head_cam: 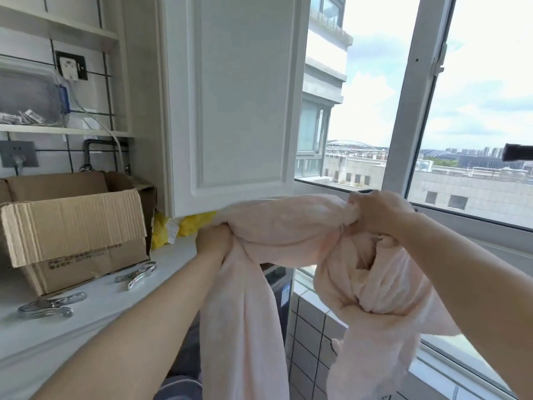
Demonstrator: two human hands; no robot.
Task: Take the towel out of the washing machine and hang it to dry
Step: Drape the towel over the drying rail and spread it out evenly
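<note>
**Pink towel bunched between two hands, not yet hung**

Pink terry towel (259,226) is up in the air in front of the window (476,111), already out of the machine. Left hand (213,241) has its fingers curled round a gathered section on the left; right hand (375,212) clenches a twisted bunch on the right. A short span sags between the hands. One long tail drops below the left hand, and a knotted-looking lump hangs under the right wrist.

Risks, as I judge them:
- Lump on the right looks tangled; hung like this it would dry badly, so it needs shaking out first.
- Long tail hangs low near the tiled wall (305,327) and could drag or snag on the worktop (86,327) edge.
- Wet cloth is heavy; letting go with either hand to re-grip could let it slide down.
- Open sash is close, so a swing outward could send an end over the sill.
- Metal clips (52,306) on the worktop are well apart from both hands; reaching one means a one-handed hold.

Hard to tell:
- Washing machine not clearly in view; a dark edge under the towel may be it.
- No rail or line is clearly visible; a dark rod end (517,152) at the right edge is cut off, purpose unclear.
- Fingertips of both hands are buried in cloth.
- Bottom ends of the towel run out of frame.
- Cardboard box (75,226) contents and the yellow item (193,223) behind the cabinet door (239,96) are not visible.
</note>
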